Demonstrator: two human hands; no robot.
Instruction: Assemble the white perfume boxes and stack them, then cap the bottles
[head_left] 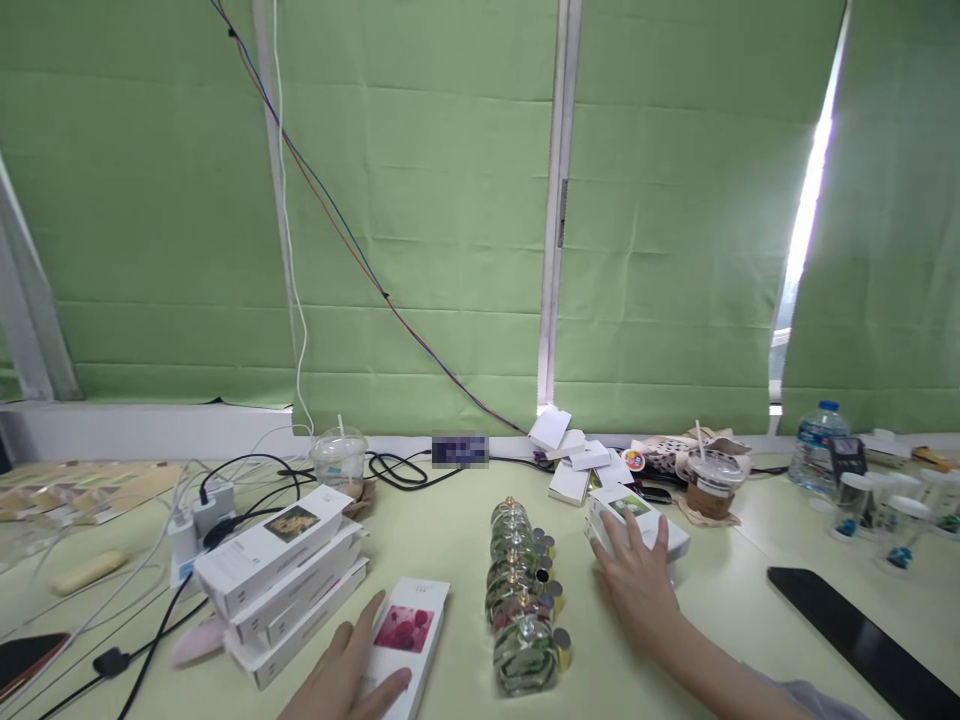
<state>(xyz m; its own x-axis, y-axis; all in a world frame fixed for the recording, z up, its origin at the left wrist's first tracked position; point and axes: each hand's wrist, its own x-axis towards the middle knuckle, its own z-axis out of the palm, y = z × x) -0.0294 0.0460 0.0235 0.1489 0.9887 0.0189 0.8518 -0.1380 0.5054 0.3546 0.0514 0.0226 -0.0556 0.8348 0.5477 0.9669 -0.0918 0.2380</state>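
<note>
My left hand (337, 670) is closed around the near left part of a flat white box (420, 600) with a pink-red flower picture, its thumb across the top. On another white box (671, 535), this one with a green and white picture, my right hand (636, 572) rests with spread fingers. Between the hands stands a row of several clear glass bottles (525, 655) with greenish and reddish contents. Small round grey and gold caps (562, 640) lie along the row's right side. Several white boxes (277, 550) are stacked beyond my left hand.
Small white boxes (589, 456) are heaped by the wall. Drink cups (711, 490), (339, 460) stand at the back. Cables (161, 620) tangle on the left. To the right are a black slab (862, 635), a water bottle (819, 445) and lidded jars (904, 530).
</note>
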